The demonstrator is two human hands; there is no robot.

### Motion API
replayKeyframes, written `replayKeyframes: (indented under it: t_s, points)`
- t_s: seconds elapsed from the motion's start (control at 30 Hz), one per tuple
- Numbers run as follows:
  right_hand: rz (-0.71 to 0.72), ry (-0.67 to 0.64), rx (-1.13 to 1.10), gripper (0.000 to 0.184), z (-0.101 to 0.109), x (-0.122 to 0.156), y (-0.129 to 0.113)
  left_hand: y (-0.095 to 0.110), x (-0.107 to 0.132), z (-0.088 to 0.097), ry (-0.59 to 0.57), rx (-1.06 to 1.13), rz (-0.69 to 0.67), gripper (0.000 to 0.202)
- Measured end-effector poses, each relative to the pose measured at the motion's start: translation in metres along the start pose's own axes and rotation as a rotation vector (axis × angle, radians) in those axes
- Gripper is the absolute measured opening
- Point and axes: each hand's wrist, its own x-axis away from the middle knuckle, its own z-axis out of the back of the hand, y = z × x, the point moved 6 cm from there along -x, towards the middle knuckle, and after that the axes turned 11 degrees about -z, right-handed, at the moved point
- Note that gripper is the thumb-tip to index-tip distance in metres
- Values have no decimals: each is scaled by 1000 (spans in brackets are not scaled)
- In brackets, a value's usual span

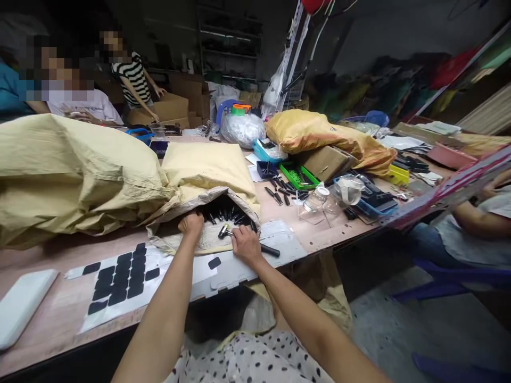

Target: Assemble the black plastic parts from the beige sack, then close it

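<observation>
A cream cloth sack lies on the table with its mouth facing me and dark slim pieces inside. My left hand reaches into the left side of the mouth, its fingers curled; whatever they hold is hidden. At the front lip of the sack, my right hand is closed around a small hammer. The hammer's double-faced head points left over the sack's lining, and its black grip sticks out to the right. A single dark rounded pad lies just in front of the sack.
A larger full sack is on the left. White sheets with several black pads lie before it, near a white block. To the right are a green tray, loose black parts and clear plastic cups. Other people sit or stand around.
</observation>
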Motion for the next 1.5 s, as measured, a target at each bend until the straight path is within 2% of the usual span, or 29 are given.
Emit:
replayKeyframes:
  t_s: [0.13,0.3,0.43,0.5,0.63,0.8,0.93,1.13,1.33,1.5]
  points:
    - [8,-4,-5,12,0,0,1,1,3,3,11,-29,-2,41]
    - [14,1,-5,12,-1,-1,1,0,4,-1,50,-40,-31,38]
    - [14,4,-9,11,-1,-2,1,-9,3,-2,85,17,-95,32]
    - [14,5,-12,12,-1,-2,1,-16,9,2,125,60,-170,30]
    - [18,8,-13,12,-1,-1,2,-27,44,11,198,208,-435,26]
    - [24,22,-11,12,-1,-1,2,-33,103,2,60,397,-718,20]
    - [27,17,-10,14,-2,-2,2,-29,126,-9,16,399,-815,18]
    - [23,-17,-6,18,-2,-2,3,-27,131,-16,77,329,-865,20]
    - [-23,-108,-76,23,4,-7,8,-29,126,-16,47,330,-791,16]
    - [-65,-37,-286,31,22,9,8,-26,125,-15,7,307,-744,15]
